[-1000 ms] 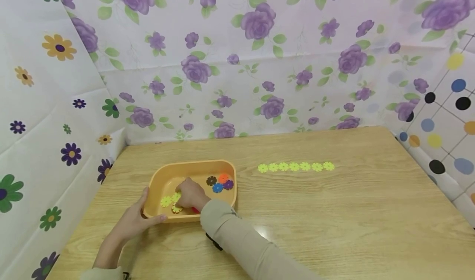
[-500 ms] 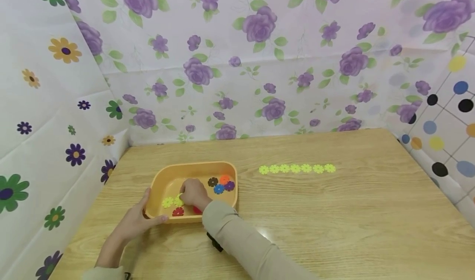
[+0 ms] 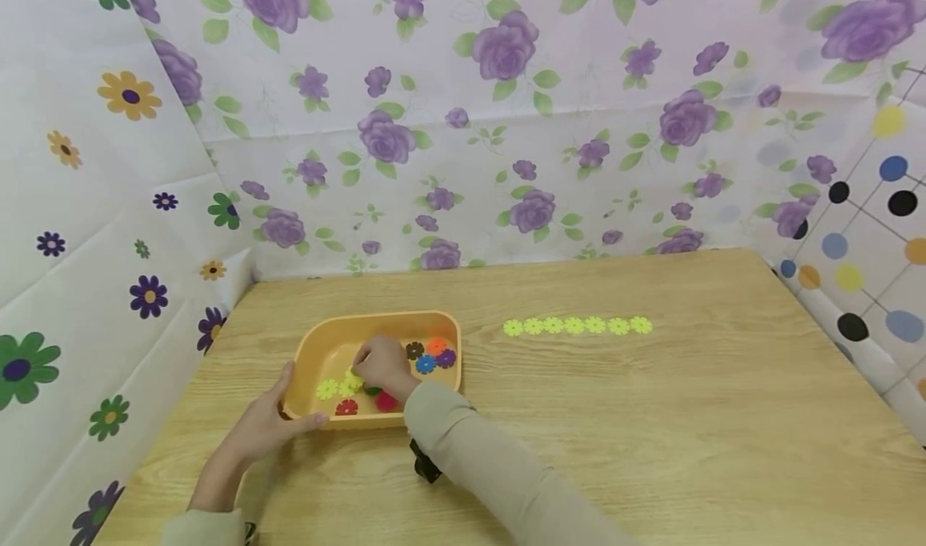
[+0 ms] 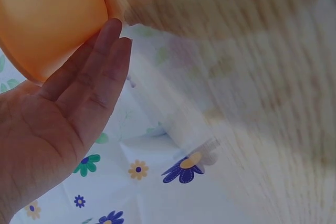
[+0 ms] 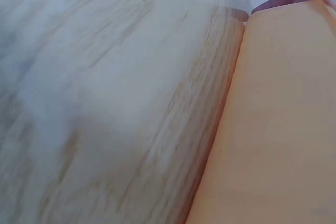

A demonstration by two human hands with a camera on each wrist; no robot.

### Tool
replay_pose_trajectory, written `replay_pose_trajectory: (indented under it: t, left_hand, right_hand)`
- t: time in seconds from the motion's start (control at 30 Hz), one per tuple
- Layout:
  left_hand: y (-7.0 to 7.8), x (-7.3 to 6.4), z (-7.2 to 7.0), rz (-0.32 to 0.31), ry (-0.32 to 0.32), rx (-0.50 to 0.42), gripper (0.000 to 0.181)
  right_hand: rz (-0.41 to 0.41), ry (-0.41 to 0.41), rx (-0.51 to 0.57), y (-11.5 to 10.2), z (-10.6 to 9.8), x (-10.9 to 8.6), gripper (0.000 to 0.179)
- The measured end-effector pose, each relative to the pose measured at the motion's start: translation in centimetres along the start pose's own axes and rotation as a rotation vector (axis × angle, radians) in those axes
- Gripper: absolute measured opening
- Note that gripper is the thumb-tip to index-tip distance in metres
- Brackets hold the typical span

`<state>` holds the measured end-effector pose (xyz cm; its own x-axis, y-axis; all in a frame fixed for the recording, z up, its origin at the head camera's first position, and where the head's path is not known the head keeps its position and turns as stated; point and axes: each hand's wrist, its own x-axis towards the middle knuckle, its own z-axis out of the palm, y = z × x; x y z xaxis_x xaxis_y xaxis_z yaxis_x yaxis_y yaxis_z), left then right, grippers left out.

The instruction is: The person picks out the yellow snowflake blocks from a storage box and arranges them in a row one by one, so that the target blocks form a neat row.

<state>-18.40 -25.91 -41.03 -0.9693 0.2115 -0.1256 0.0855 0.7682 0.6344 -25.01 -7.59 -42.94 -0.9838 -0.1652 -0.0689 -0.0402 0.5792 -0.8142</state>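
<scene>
An orange-yellow plastic basin (image 3: pixel 391 318) stands on the left part of the table. My left hand (image 3: pixel 268 425) rests against its left near corner, thumb along the near side; in the left wrist view the fingers (image 4: pixel 92 72) lie fairly straight along the outer wall. Inside the basin my right hand (image 3: pixel 386 367) pinches a yellow snowflake disc (image 3: pixel 353 376) between thumb and fingertips, partly hidden. More yellow discs (image 3: pixel 327 389) lie just left of it. Red discs (image 3: pixel 346 407) and a partly covered green disc (image 3: pixel 372 390) are nearby. Black, orange, blue (image 3: pixel 425 363) and purple discs lie at the right end.
A straight row of several yellow snowflake discs (image 3: pixel 574 325) lies on the wooden table (image 3: pixel 651 433) right of the basin. Floral sheeting (image 3: pixel 463 128) hangs behind the table, with patterned sheets on both sides. The right wrist view shows mainly tabletop and the basin's outer wall (image 5: pixel 278 108).
My right hand has closed its fingers on a yellow disc and risen slightly, uncovering the red discs and part of a green one. The left hand stays at the basin's corner.
</scene>
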Motion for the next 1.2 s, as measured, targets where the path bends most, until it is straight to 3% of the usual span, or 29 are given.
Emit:
replay_pose_trajectory:
  t: [0.27,0.5,0.77,1.0,1.2]
  left_hand:
    - [-0.1,0.2,-0.1,-0.001,-0.007,-0.011,0.105]
    - [0.0,0.2,-0.2,-0.009,-0.020,-0.020,0.105]
    - [0.0,0.0,-0.2,-0.030,-0.023,-0.003,0.106]
    - [0.4,-0.2,-0.1,-0.033,-0.025,-0.010,0.106]
    - [0.2,-0.2,-0.1,-0.021,-0.017,-0.007,0.107]
  right_hand:
    - [-0.028,-0.036,0.105,0.7,-1.5,-0.6,0.011]
    - [-0.093,-0.077,0.102,0.8,-3.5,-1.4,0.011]
    - [-0.077,-0.130,0.208,1.0,-5.0,-1.6,0.011]
    - [-0.133,-0.140,0.177,1.1,-6.7,-2.3,0.011]
    - [-0.139,-0.150,0.215,1.4,-7.9,-2.7,0.010]
